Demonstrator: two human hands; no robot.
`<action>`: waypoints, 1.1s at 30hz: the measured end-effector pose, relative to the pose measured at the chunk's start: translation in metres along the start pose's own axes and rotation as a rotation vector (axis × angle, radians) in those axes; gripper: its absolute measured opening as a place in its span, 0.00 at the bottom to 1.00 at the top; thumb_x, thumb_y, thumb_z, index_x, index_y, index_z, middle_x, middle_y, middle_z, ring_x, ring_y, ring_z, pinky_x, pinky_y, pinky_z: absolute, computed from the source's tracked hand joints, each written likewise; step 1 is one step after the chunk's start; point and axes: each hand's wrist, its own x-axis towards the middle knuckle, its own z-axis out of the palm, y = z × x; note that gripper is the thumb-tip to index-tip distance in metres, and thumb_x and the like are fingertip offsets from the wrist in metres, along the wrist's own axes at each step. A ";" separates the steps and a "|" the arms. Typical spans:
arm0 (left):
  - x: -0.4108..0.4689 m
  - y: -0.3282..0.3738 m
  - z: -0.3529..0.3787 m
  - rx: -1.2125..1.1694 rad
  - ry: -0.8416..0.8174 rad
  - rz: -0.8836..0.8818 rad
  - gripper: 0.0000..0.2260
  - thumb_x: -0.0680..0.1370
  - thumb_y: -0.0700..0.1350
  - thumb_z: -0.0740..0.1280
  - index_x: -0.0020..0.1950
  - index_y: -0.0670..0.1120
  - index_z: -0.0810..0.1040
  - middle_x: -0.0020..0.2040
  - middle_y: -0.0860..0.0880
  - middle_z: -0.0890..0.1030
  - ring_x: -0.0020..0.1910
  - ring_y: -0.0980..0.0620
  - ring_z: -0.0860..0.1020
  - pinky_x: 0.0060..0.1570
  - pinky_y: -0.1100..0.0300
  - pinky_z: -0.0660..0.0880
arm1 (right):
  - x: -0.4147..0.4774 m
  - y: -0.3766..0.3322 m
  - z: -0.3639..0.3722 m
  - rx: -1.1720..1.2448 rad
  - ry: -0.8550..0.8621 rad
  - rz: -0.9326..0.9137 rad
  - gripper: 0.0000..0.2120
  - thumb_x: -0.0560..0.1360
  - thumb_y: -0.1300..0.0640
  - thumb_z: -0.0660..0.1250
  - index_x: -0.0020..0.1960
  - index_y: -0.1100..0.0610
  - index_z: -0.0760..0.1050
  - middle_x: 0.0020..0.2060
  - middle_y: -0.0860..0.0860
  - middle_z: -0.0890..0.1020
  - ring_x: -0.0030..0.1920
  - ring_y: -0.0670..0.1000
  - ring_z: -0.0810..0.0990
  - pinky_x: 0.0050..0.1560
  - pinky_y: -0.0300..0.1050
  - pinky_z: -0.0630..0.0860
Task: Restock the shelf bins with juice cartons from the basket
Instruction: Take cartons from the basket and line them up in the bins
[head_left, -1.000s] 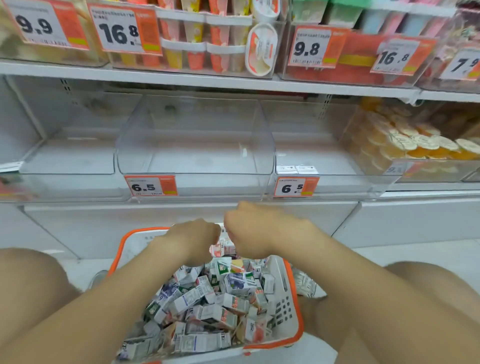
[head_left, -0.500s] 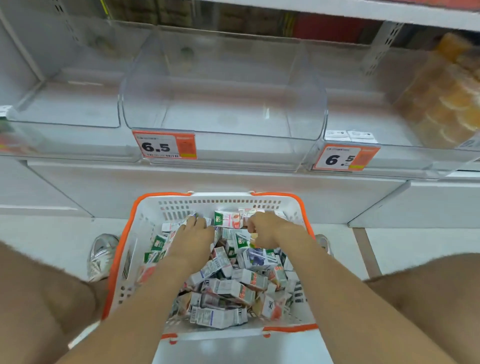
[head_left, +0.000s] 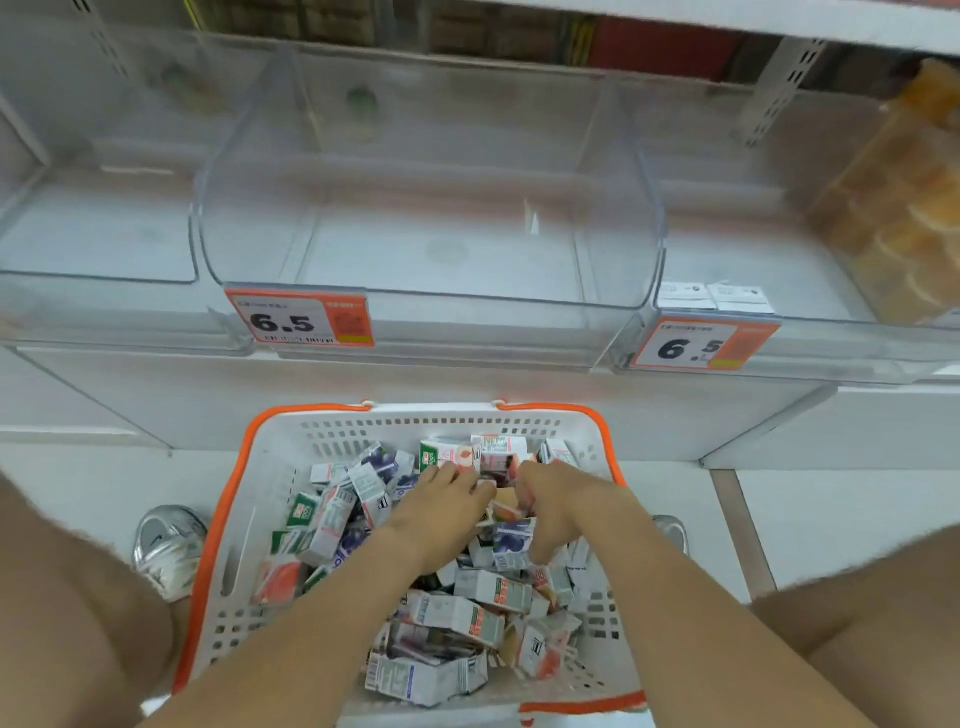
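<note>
The shelf (head_left: 467, 379) fills the top of my view. Its middle bin (head_left: 431, 208), the clear one above the left 6.5 price tag (head_left: 298, 318), has nothing in it, and I judge that is where this load should go.

The basket (head_left: 231, 519) sits on the floor at the shelf's foot, straight under that bin. The juice cartons (head_left: 467, 618) lie in it in a loose jumble, heaped toward the far wall and facing every way.

Both my hands are down in the heap near the basket's far edge, close together. My right hand (head_left: 558, 501) has its fingers curled in and looks to be clamped on one of the juice cartons lying between the hands. My left hand (head_left: 441, 506) lies over the pile with its fingers reaching forward onto the cartons at the far side; I cannot tell whether it has closed on one or only rests there.

To do this pickup well, I would:
- Take the top cartons first, so nothing underneath shifts.
- Square a few together between both palms, long sides matching, before lifting.
- Squeeze lightly, since the boxes look soft and would dent.
- Lift straight up to clear the orange rim, then go forward over the bin's low front lip.
- Set them down at the back first, labels outward.
</note>
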 end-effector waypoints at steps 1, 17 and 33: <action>-0.004 -0.002 -0.006 -0.107 -0.006 -0.031 0.25 0.81 0.45 0.68 0.77 0.47 0.65 0.69 0.45 0.70 0.67 0.41 0.70 0.68 0.48 0.69 | -0.003 0.000 -0.005 0.002 0.009 -0.012 0.22 0.68 0.54 0.79 0.55 0.57 0.73 0.49 0.54 0.78 0.43 0.54 0.76 0.39 0.46 0.73; -0.111 -0.041 -0.211 -0.518 0.110 -0.161 0.23 0.80 0.68 0.62 0.45 0.48 0.78 0.40 0.49 0.81 0.36 0.52 0.82 0.41 0.52 0.75 | -0.128 -0.070 -0.101 -0.041 0.396 -0.308 0.32 0.75 0.34 0.72 0.52 0.66 0.80 0.31 0.57 0.86 0.28 0.52 0.85 0.41 0.49 0.85; -0.146 -0.089 -0.311 -0.438 0.852 -0.202 0.11 0.83 0.58 0.64 0.56 0.53 0.80 0.48 0.56 0.82 0.48 0.57 0.79 0.45 0.64 0.73 | -0.163 -0.105 -0.173 0.269 1.040 -0.503 0.25 0.73 0.29 0.69 0.41 0.52 0.80 0.32 0.49 0.83 0.44 0.54 0.80 0.41 0.53 0.82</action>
